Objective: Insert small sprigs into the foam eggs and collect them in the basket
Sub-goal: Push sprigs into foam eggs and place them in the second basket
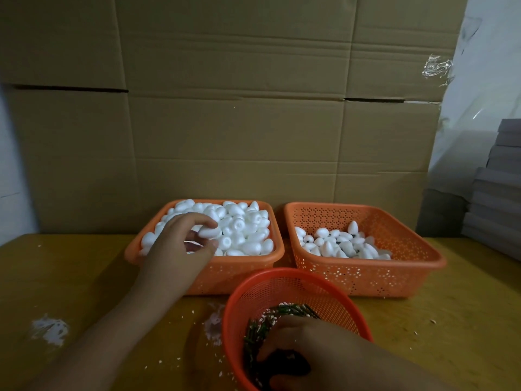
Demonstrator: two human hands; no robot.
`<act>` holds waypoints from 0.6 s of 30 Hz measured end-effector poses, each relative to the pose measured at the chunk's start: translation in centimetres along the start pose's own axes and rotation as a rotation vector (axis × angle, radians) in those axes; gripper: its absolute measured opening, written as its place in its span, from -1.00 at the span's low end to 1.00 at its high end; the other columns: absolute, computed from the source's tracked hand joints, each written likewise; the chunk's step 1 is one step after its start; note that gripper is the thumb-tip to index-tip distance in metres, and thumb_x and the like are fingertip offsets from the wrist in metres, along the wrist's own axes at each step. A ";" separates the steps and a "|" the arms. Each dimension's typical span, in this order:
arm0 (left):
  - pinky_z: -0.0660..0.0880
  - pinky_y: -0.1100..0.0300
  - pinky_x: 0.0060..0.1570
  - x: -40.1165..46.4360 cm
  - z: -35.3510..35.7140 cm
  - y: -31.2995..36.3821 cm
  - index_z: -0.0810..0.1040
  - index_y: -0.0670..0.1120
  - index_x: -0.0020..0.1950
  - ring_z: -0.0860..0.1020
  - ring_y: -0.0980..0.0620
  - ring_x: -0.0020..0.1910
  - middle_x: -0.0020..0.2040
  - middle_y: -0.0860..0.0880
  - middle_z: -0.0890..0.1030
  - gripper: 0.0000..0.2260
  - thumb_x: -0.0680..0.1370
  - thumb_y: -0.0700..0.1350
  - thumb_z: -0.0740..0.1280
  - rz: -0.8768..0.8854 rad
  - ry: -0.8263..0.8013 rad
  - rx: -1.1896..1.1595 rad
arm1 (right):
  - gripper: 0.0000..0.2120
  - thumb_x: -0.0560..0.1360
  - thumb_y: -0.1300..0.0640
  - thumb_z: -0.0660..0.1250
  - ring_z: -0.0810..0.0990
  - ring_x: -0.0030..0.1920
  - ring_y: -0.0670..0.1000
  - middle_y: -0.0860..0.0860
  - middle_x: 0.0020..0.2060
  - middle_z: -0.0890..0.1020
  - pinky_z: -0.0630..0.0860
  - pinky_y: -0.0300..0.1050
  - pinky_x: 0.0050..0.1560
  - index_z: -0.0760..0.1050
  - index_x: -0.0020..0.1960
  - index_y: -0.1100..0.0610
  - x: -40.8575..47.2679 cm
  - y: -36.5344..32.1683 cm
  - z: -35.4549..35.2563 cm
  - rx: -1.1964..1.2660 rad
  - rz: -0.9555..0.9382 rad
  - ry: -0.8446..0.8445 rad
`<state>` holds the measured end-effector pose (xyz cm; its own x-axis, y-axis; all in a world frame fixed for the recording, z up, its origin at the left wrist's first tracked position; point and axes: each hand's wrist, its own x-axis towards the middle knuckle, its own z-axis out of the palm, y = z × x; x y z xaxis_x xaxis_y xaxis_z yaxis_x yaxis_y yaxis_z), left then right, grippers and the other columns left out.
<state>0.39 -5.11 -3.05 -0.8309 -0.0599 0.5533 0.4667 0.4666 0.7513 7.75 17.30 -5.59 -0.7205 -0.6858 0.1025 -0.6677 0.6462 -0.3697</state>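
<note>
One foam egg (210, 232) is pinched between the fingers and thumb of the left hand (180, 244), just above the heap of plain eggs (242, 227) that fills the left square basket (248, 266). The right hand (298, 354) reaches down into the round red basket (282, 283) at the near edge, its fingers curled in among the dark green sprigs (290, 310); whether it grips one, I cannot tell. To the right, just beside the full basket, a second square basket (394, 266) holds a smaller, low pile of eggs (338, 244), some with dark bits showing between them. All three baskets stand on the yellow worktop (84, 277), which is littered with white foam crumbs (50, 330). Flattened cardboard (225, 108) stands behind, and grey stacked boxes (496, 193) sit at the far right.
</note>
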 end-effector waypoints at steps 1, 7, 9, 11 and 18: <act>0.44 0.51 -0.23 -0.2 0.2 0.8 0.57 0.09 -0.08 0.61 0.26 -0.21 -0.08 0.15 0.64 -0.75 0.48 -0.28 0.45 -0.016 -0.017 -0.092 | -0.71 0.51 -0.09 0.34 0.18 0.10 -0.62 -0.30 0.24 0.44 0.04 -0.64 0.15 0.53 0.23 -0.19 0.0 -0.1 0.0 0.001 -0.001 0.009; 0.56 0.29 -0.12 -3.3 2.8 4.0 0.60 0.13 -0.03 0.67 0.09 -0.16 -0.02 0.12 0.67 -0.76 0.54 -0.25 0.39 -0.025 -0.342 -0.385 | -0.71 0.50 0.01 0.37 0.35 0.15 -0.49 -0.25 0.25 0.48 0.21 -0.57 0.17 0.55 0.22 -0.14 0.2 -0.3 -0.3 0.031 -0.003 -0.014; 0.55 0.27 -0.13 -4.5 3.9 4.0 0.59 0.06 0.01 0.66 0.08 -0.19 -0.01 0.10 0.67 -0.78 0.56 -0.28 0.36 -0.032 -0.414 -0.392 | -0.69 0.52 0.09 0.36 0.43 0.20 -0.35 -0.17 0.25 0.53 0.21 -0.59 0.15 0.56 0.26 -0.08 0.2 -0.3 0.0 0.051 0.007 -0.029; 0.56 0.22 -0.08 -5.2 4.8 3.4 0.58 0.07 0.02 0.66 0.10 -0.19 -0.01 0.14 0.66 -0.78 0.56 -0.27 0.35 -0.024 -0.463 -0.317 | -0.67 0.54 0.14 0.33 0.46 0.22 -0.17 -0.09 0.24 0.54 0.23 -0.59 0.08 0.53 0.29 -0.04 0.2 -0.3 0.3 0.081 0.035 -0.042; 0.58 0.12 0.04 -5.4 5.0 2.5 0.57 0.14 0.05 0.66 0.15 -0.11 0.01 0.21 0.64 -0.78 0.58 -0.20 0.35 -0.026 -0.514 -0.186 | -0.70 0.56 0.16 0.28 0.46 0.15 -0.15 -0.08 0.18 0.58 0.23 -0.62 -0.06 0.55 0.26 -0.04 0.0 -0.6 0.0 0.094 0.113 -0.013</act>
<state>4.51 0.80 -5.95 -0.8623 0.3912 0.3215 0.4507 0.3038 0.8394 8.15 16.93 -5.33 -0.7871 -0.6153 0.0441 -0.5620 0.6856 -0.4627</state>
